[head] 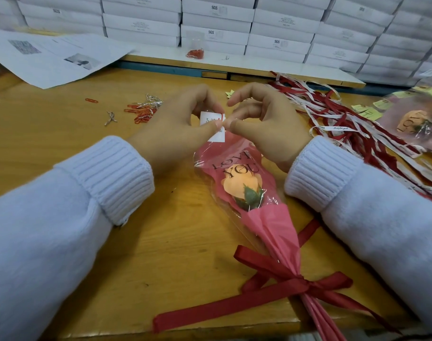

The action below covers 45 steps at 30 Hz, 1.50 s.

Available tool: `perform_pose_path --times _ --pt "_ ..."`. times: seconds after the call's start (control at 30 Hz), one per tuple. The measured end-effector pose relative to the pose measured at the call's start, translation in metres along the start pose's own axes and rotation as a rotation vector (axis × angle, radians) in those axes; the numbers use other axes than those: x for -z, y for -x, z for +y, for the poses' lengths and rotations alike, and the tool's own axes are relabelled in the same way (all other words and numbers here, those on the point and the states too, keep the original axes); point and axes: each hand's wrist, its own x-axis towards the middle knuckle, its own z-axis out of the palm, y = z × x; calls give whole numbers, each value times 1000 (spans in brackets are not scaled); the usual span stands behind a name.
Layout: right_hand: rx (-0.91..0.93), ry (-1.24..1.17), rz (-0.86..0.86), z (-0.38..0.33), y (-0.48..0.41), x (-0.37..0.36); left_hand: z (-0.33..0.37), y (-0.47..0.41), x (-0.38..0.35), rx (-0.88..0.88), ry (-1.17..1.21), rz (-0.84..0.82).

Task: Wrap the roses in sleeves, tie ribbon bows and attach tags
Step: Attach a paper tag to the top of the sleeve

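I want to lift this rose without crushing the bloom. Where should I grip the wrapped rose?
Probably at the gathered neck just above the red bow, from the right: the sleeve narrows to a bundle there, while its wide top holds the bloom and tag.

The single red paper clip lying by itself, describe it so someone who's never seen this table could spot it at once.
On the wooden table, look just below the printed sheet at the far left. The single red paper clip lies flat on bare wood, left of the heap of red clips. Unlike those, it sits alone, clear of the silver twist ties.
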Motion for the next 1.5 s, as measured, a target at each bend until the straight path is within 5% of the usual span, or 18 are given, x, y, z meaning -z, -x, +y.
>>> perform_pose_path --times 0.37,0.5,0.6,0.9,1.13,1.33,1.5 --pt "-6 -42 85 6 -4 1 7 2 -8 211 162 145" --pt "-12 -22 144 9 -6 2 10 3 -11 530 411 -13" --pt "11 6 162 9 -6 1 14 6 -12 579 487 -112" --pt "-210 115 96 16 -9 8 12 2 -7 717 781 89" --pt "-585 -260 -276 5 -4 26 -6 -7 5 753 938 396" --pt "-647 -371 -649 1 0 30 -12 -9 12 791 1077 527" --pt "-614 -490 -644 2 0 28 -7 -8 13 769 1161 439"
